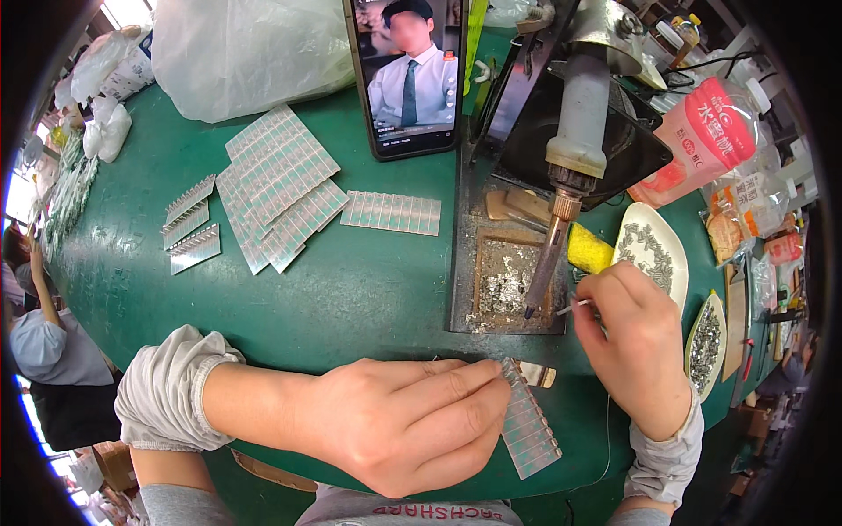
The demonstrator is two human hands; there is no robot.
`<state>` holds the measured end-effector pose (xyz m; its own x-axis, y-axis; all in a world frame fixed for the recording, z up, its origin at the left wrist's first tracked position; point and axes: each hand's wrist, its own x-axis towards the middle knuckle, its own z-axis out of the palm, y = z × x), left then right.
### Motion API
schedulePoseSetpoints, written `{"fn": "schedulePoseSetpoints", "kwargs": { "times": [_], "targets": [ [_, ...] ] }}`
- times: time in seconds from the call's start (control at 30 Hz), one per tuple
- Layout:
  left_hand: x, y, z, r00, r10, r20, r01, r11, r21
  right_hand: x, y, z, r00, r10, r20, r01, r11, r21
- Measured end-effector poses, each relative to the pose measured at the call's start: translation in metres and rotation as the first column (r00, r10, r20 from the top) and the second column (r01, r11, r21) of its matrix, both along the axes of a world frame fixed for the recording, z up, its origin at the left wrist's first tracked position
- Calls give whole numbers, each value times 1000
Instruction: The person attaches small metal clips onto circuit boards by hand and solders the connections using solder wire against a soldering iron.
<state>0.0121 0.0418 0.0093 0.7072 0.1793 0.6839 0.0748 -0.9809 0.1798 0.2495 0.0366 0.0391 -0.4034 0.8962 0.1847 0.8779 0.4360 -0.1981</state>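
Left grip (421,421) is pinching the upper end of a board panel (532,430), which is slanting at the near side of the green worktop (307,307); I cannot tell whether it is resting fully there. Right grip (636,337) is closing narrowly on a thin grey wire (574,307), whose end is pointing toward the soldering iron (568,184) and appearing apart from its tip.

Sound practice, in my judgement: the left is bracing the panel without flexing it, the right is feeding wire in small touches, and all fingers are staying clear of the hot tip.

Count: one panel is occupying the left; one loose panel (390,213) is lying beside a panel stack (281,167), where at least three are overlapping, exact number hidden. Three pinned strips (195,251) are sitting farther left. Two dishes (712,302) are holding small parts; one yellow sponge (589,249) and one phone (408,79) are completing my tally.
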Motion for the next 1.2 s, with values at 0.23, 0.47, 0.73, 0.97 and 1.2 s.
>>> {"fn": "schedulePoseSetpoints", "kwargs": {
  "times": [0.23, 0.47, 0.73, 0.97, 1.2],
  "targets": [
    [2, 5, -2, 999, 14, 49, -14, 1000, -2, -9, -4, 12, 750, -161, -641, -263, 817, -513],
    [3, 4, -1, 998, 40, 55, -40, 999, -3, -9, -4, 4, 709, -185, -680, -324, 771, -548],
    [4, 4, -2, 996, 63, 68, -62, 998, -13, -10, -4, 1, 682, -195, -705, -310, 796, -520],
    [4, 5, -1, 996, 62, 66, -63, 998, 7, -9, -3, 0, 693, -141, -707, -341, 800, -494],
    [4, 3, -1, 994, 81, 70, -81, 997, -1, -11, -4, -2, 678, -146, -721, -331, 815, -476]
  ]
}}
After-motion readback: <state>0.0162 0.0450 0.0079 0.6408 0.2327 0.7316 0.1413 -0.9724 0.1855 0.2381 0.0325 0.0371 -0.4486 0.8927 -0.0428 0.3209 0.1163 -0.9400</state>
